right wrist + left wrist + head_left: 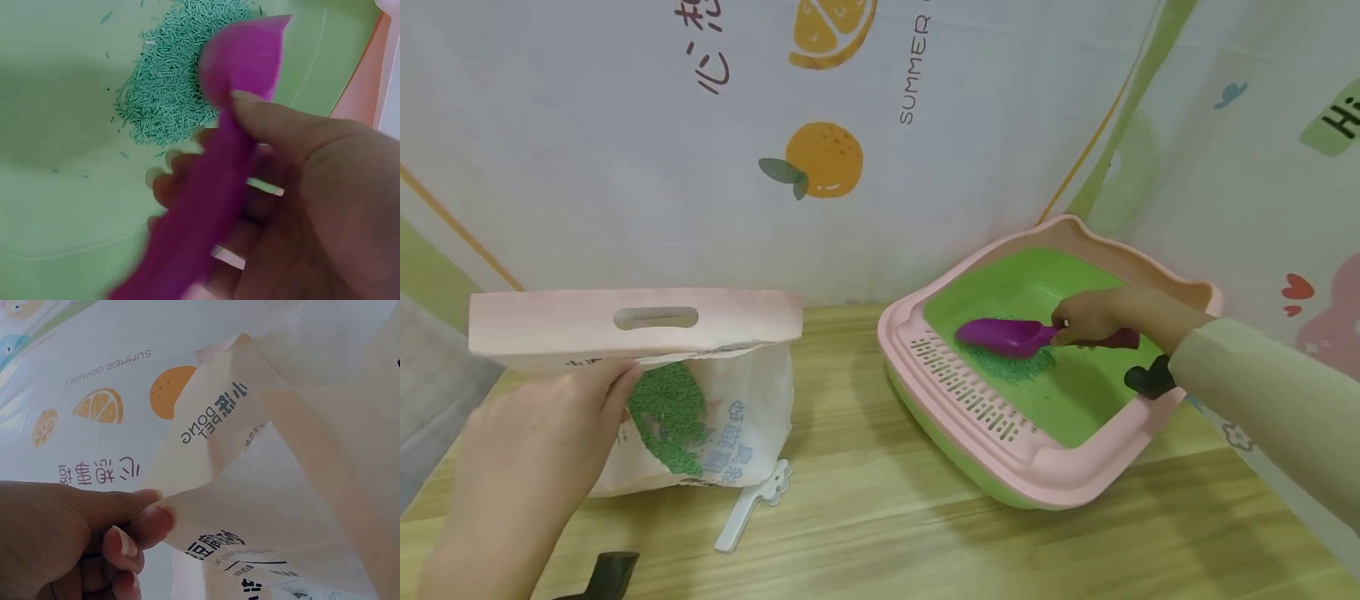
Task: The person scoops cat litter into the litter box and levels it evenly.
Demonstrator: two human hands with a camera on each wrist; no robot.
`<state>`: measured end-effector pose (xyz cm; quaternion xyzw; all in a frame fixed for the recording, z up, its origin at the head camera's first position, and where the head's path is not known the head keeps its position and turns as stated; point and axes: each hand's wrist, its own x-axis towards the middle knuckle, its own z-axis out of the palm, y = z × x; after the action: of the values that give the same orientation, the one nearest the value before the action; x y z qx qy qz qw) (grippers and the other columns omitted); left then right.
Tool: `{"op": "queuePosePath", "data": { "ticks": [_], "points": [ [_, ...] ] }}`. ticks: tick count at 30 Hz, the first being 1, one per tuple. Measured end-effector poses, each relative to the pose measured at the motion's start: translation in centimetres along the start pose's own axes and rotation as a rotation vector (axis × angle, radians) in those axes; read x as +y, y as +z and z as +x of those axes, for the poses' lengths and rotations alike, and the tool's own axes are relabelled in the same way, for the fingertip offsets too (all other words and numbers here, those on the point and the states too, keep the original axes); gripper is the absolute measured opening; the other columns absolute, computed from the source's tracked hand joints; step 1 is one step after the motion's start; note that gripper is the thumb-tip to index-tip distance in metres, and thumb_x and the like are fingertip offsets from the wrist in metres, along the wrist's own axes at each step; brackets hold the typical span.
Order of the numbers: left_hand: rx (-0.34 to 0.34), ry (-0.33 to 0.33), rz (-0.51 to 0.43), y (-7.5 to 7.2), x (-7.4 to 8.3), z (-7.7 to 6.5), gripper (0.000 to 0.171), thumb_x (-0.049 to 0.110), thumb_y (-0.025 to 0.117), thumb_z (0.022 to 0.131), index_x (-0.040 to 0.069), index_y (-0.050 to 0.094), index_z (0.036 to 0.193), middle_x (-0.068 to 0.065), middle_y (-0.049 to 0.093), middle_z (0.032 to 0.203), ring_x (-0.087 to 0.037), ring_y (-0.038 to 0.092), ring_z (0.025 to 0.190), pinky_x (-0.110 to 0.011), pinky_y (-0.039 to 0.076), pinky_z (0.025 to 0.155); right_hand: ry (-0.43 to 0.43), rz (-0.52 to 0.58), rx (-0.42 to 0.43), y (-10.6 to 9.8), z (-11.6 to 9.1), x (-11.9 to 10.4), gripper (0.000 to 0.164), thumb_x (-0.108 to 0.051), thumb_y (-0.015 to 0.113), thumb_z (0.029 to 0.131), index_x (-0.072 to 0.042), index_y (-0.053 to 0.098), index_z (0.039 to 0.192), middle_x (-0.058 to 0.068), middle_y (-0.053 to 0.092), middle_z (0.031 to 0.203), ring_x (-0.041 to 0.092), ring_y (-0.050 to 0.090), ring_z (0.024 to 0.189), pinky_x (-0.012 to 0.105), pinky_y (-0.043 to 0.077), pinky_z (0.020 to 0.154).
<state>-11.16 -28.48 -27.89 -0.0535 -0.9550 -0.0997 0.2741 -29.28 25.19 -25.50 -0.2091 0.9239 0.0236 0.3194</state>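
Observation:
My right hand [1086,317] grips the handle of a purple scoop [1009,337] inside the litter box [955,457], which has a green base and a pink rim. Beneath the scoop lies a small heap of green cat litter pellets [169,81] on the box floor; the scoop bowl, seen from above in the head view, holds no pellets. On the left, my left hand [538,442] pinches the torn edge of a white cat litter bag [752,425] between thumb and fingers. Through the opening, more green pellets [670,417] show in the bag.
A white paw-topped spatula-like tool [747,508] lies on the wooden table [850,533] by the bag. Printed curtains [700,183] hang behind and to the right, close to the litter box. Slots [970,392] run along the box's near-left rim.

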Motion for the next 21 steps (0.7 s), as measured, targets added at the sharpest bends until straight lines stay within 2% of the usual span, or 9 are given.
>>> {"op": "queuePosePath", "data": {
  "ticks": [2,5,10,15,21],
  "points": [
    [0.006,0.002,-0.002,0.1,-0.1,0.0,0.025,0.015,0.066,0.098,0.011,0.060,0.073,0.001,0.049,0.052,-0.019,0.030,0.044,-0.034,0.020,0.041,-0.021,-0.042,0.007,0.0,0.2,0.0,0.026,-0.024,0.059,0.101,-0.002,0.068,0.089,-0.001,0.060,0.071,0.010,0.054,0.063,0.028,0.044,0.063],
    [0.011,0.003,-0.004,0.2,-0.1,0.0,0.024,0.016,0.066,0.097,0.011,0.062,0.075,0.001,0.053,0.053,-0.019,0.031,0.043,-0.034,0.020,0.041,-0.042,-0.060,0.007,0.0,0.5,0.1,0.026,-0.023,0.065,0.097,-0.006,0.068,0.077,-0.005,0.057,0.065,0.007,0.049,0.058,0.026,0.042,0.059],
    [0.023,0.012,-0.007,0.3,0.0,0.1,0.023,0.016,0.067,0.097,0.011,0.062,0.075,0.000,0.055,0.053,-0.018,0.031,0.043,-0.034,0.020,0.041,-0.075,-0.060,0.035,0.1,0.5,0.7,0.028,-0.022,0.069,0.094,-0.009,0.066,0.068,-0.007,0.055,0.060,0.004,0.047,0.053,0.023,0.040,0.055],
    [0.019,0.012,-0.006,0.3,0.0,0.2,0.023,0.015,0.067,0.097,0.012,0.062,0.074,0.000,0.055,0.054,-0.019,0.032,0.043,-0.034,0.020,0.041,-0.080,-0.036,0.011,0.2,0.4,1.1,0.023,-0.019,0.074,0.090,-0.008,0.069,0.070,-0.006,0.060,0.060,0.004,0.052,0.054,0.022,0.042,0.054],
    [0.010,0.017,-0.007,0.5,-0.2,0.1,0.015,0.015,0.066,0.097,0.007,0.067,0.084,-0.003,0.060,0.055,-0.018,0.036,0.042,-0.035,0.021,0.040,-0.025,0.014,-0.040,0.4,0.5,0.9,0.018,-0.015,0.073,0.091,-0.005,0.072,0.077,-0.001,0.067,0.065,0.007,0.061,0.058,0.026,0.051,0.054]
  ]
}}
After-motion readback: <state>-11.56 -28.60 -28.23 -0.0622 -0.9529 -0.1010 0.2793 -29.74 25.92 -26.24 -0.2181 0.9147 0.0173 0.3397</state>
